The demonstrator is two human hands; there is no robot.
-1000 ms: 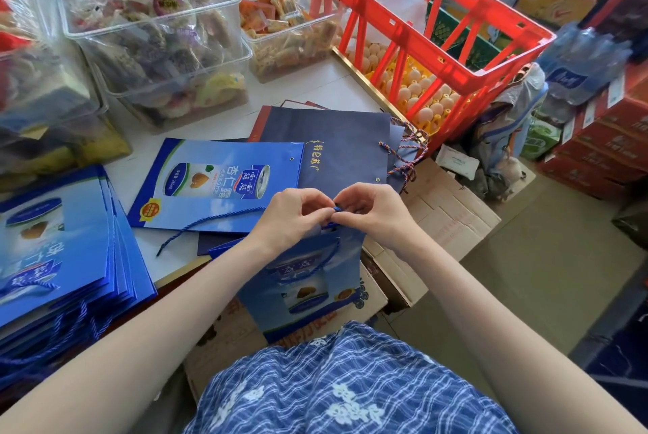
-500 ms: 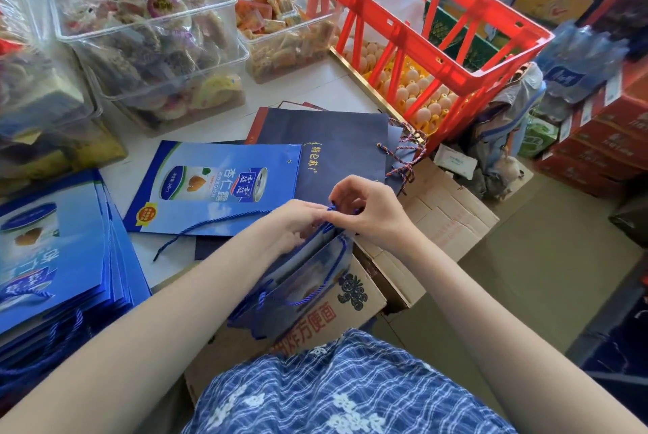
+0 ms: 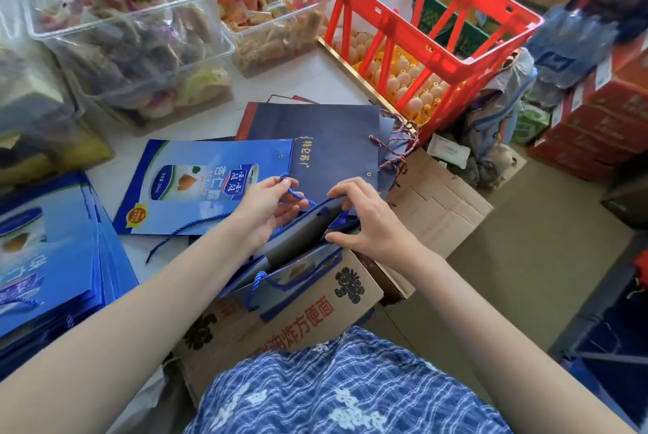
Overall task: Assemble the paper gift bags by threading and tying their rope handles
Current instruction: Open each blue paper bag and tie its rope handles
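Threading step: left hand (image 3: 268, 209) pinches blue rope (image 3: 296, 196), right hand (image 3: 368, 219) grips bag (image 3: 298, 244) rim. Next likely: knot rope end inside.

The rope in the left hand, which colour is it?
Blue rope, seen from the head view.

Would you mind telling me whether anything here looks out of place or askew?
Only slightly: the dark navy bag juts past the table's edge, its striped rope handles dangling over the cardboard boxes.
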